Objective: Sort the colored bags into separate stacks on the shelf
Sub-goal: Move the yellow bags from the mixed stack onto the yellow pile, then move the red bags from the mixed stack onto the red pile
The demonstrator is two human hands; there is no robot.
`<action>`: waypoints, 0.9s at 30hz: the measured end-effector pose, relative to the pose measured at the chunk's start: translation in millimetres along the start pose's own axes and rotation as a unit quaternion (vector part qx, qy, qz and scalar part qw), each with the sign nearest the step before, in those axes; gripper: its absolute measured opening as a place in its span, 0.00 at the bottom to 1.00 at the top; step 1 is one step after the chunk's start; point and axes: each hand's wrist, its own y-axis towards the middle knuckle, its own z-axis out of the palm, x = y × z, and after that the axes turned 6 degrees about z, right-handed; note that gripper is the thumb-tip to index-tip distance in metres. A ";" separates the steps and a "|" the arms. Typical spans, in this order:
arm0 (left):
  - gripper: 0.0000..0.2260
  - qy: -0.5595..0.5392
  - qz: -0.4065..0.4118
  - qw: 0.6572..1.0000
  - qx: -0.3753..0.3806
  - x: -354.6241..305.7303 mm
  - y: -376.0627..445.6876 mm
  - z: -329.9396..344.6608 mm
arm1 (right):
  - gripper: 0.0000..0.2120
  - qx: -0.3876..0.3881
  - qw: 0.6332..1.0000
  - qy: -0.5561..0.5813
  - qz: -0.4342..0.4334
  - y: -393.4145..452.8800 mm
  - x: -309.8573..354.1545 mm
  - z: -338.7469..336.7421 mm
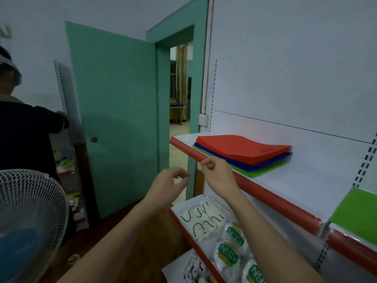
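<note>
Bags are what I am sorting, and none is in my hands yet. Going left to right: my left hand [170, 185] hangs in the air short of the shelf [318, 176], fingers loosely curled with thumb and forefinger nearly meeting, holding nothing. My right hand [216, 173] is up at the shelf's red front rail [271, 198], fingers curled in and fingertips close together, also holding nothing. Just beyond it the mixed pile lies flat on the shelf: red bags [242, 149] on top, blue bags [267, 163] under them, green bags [263, 170] at the bottom. Well apart to the right, a green stack [357, 217] sits on the next shelf section. These look thin, light and floppy, likely slick against each other, so I would pinch the near corner of the red layer and lift it while pressing the rest down.
</note>
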 end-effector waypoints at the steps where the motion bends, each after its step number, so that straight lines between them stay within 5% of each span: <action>1: 0.06 -0.022 0.003 1.000 -0.001 11.3 12.9 -0.1 | 0.06 -0.023 1.000 0.014 0.005 7.6 2.9 4.0; 7: 0.05 -0.173 0.022 0.984 -0.021 59.9 98.3 8.8 | 0.07 -0.209 0.977 0.044 0.015 63.7 -5.8 5.0; 13: 0.06 -0.243 0.032 0.968 -0.048 98.8 181.3 45.8 | 0.08 -0.451 0.887 -0.080 0.054 114.8 -41.1 -17.3; 20: 0.08 -0.209 0.053 0.974 -0.064 113.5 285.7 78.1 | 0.12 -0.495 0.831 -0.101 0.232 137.3 -70.8 -18.9; 27: 0.17 -0.130 0.037 0.986 0.096 124.8 332.2 114.7 | 0.15 -0.512 0.821 -0.037 0.249 132.6 -86.0 -18.7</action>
